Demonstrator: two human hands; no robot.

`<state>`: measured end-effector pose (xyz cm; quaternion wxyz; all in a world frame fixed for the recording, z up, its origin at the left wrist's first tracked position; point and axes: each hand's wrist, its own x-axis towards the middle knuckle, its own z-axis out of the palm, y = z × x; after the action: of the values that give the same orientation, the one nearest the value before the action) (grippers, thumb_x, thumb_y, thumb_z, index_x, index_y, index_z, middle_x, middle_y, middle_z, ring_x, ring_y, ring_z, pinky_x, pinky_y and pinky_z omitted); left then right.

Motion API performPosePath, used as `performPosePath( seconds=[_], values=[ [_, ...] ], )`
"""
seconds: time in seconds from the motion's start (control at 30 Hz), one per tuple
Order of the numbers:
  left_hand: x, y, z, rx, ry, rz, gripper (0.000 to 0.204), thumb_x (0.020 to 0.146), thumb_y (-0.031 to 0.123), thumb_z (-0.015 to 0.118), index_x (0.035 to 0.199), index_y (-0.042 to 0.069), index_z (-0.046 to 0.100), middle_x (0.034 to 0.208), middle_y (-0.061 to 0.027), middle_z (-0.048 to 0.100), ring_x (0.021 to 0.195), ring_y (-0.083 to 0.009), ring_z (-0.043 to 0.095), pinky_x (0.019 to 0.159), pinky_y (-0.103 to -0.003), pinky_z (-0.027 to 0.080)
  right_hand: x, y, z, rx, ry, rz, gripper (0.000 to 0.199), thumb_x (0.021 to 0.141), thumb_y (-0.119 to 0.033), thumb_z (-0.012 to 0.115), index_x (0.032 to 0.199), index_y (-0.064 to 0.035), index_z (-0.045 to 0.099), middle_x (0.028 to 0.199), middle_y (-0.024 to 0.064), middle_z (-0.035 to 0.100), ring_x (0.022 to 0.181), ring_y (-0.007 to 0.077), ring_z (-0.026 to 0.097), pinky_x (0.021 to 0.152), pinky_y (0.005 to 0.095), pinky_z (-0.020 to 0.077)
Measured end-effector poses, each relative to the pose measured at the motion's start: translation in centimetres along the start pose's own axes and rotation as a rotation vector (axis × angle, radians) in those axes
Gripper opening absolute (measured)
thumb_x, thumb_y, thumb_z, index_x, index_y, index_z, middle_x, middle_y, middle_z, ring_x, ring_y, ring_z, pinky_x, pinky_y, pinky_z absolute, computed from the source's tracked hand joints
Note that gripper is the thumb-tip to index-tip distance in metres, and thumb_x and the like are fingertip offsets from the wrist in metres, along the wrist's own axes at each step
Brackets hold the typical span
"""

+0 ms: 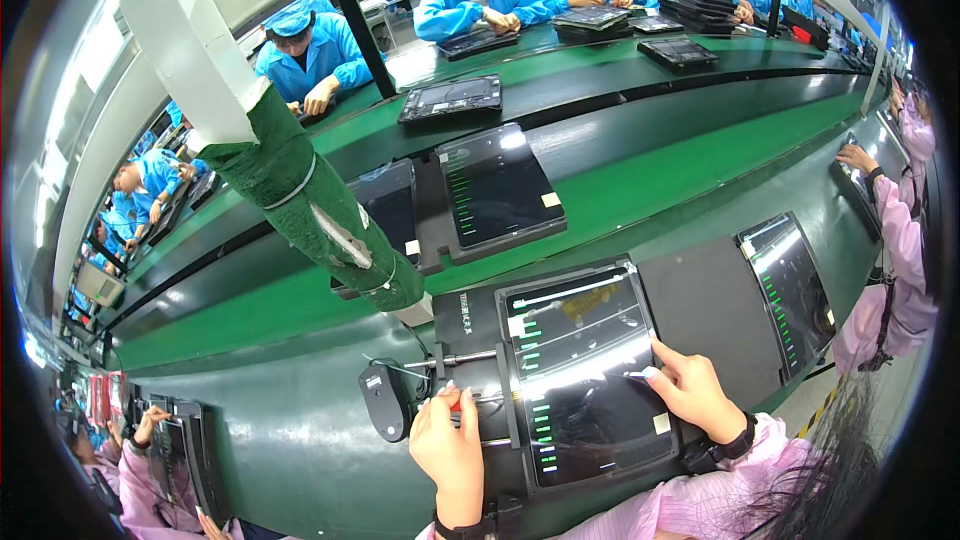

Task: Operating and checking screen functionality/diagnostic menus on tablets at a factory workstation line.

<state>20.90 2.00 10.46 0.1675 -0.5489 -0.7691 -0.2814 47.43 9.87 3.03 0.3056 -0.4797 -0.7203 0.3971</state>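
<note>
A black tablet-sized screen panel [590,370] lies in a black test fixture [468,315] in front of me. Its glass is lit with a column of green marks and carries a pale square sticker near the lower right corner. At the fixture's left side, by the metal rods, my left hand [448,455] is closed with its fingertips on a small red knob [456,405], mostly hidden by the fingers. My right hand [692,395] rests at the panel's right edge, index finger and thumb stretched onto the glass, holding nothing.
A black mouse [384,402] sits left of the fixture. Another lit panel [788,290] lies to the right. Behind, a tray with a panel [497,185] stands beside a green-wrapped post [330,215]. Workers in blue sit across the green bench; people in pink work at both sides.
</note>
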Motion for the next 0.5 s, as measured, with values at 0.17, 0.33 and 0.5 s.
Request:
performPosePath(
  seconds=[0.17,0.33,0.5],
  values=[
    [0.0,-0.1,1.4,-0.007,-0.008,-0.042,0.016,0.075,0.009,0.07,0.073,0.003,0.056,0.077,-0.0093,0.067,0.07,-0.0258,0.064,0.068,-0.035,0.05,0.7,1.5,0.5,-0.049,-0.056,0.063,0.054,0.082,-0.024,0.061,0.127,0.0013,0.047,0.054,0.0058,0.052,0.045,0.0161,0.051,0.047,0.0289,0.0405],
    [-0.1,0.2,2.5,0.019,0.015,-0.03,0.016,0.075,0.01,0.07,0.072,0.003,0.055,0.076,-0.0084,0.066,0.068,-0.0253,0.063,0.064,-0.034,0.05,1.2,2.0,0.3,0.661,0.017,0.031,0.052,0.085,-0.015,0.056,0.133,-0.0006,0.042,0.069,-0.0004,0.05,0.06,0.0078,0.044,0.058,0.0223,0.0364],
    [-0.1,0.3,3.3,0.053,0.018,-0.045,0.016,0.076,0.012,0.069,0.072,0.004,0.056,0.075,-0.0069,0.066,0.066,-0.0247,0.062,0.061,-0.034,0.048,0.7,-0.2,-0.7,0.747,-0.137,-0.082,0.079,0.08,-0.009,0.054,0.145,-0.0026,0.01,0.139,0.0127,0.029,0.127,0.0209,0.032,0.104,0.03,0.0246]
  ],
)
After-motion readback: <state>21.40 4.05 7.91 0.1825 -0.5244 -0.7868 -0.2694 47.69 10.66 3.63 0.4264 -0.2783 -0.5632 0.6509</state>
